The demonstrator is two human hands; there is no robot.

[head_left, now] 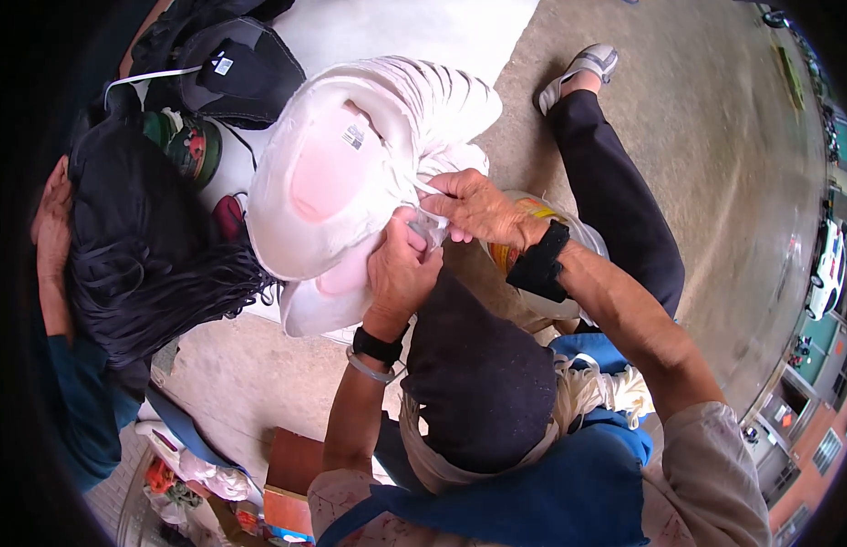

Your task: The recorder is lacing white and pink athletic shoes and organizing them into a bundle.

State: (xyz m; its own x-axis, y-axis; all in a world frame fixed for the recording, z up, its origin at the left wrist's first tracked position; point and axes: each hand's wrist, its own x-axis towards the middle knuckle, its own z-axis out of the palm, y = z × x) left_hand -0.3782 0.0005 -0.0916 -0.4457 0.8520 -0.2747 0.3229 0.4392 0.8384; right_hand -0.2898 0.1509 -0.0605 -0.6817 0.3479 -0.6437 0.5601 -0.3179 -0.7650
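Observation:
A big pale pink and white pleated fabric bundle (351, 164) fills the upper middle of the view. My left hand (401, 269) grips its lower right edge from below. My right hand (474, 205), wearing a black wrist band, pinches a thin white cord or strip at the same spot. Both hands touch each other at the fabric's edge. A dark cloth piece (478, 383) lies over my lap below the hands. Under my right wrist sits a white bucket with an orange label (533, 260).
Another person with long black hair (141, 237) bends over at the left, beside black fabric pieces (232, 68). My leg in black trousers with a grey shoe (588, 64) stretches over the concrete ground. A basket of scraps (182, 492) stands lower left. Parked cars (825, 264) line the right rim.

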